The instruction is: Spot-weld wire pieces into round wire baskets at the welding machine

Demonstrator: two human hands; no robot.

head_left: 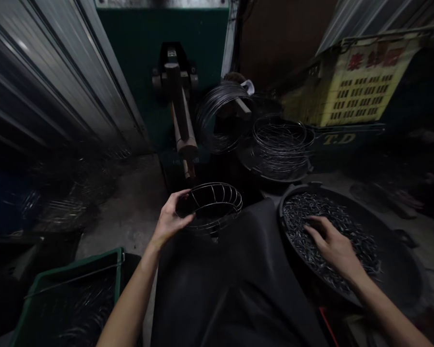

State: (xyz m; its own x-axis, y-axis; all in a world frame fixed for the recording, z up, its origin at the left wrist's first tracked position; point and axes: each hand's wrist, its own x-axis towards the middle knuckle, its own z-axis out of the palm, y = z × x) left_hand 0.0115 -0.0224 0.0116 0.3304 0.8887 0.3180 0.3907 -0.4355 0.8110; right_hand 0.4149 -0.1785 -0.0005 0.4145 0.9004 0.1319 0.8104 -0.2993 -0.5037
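Observation:
My left hand (173, 217) grips the left side of a round wire frame (217, 205), thumb and fingers closed on its rim. The frame has curved cross wires and sits in front of a machine's metal arm (183, 115). Over on the right, my right hand (327, 236) is at a black round basin (401, 270) filled with small metal pieces (307, 212). Its thumb and index finger come close together at the pieces; whatever may be between the fingertips is too small to make out.
Behind the basin stand wire coils (220, 115) and a tub of wire rings (282, 144). A yellow crate (365, 82) is at the back right. A green crate (119, 270) with metal parts stands at the lower left. Dark cloth (231, 289) covers my lap.

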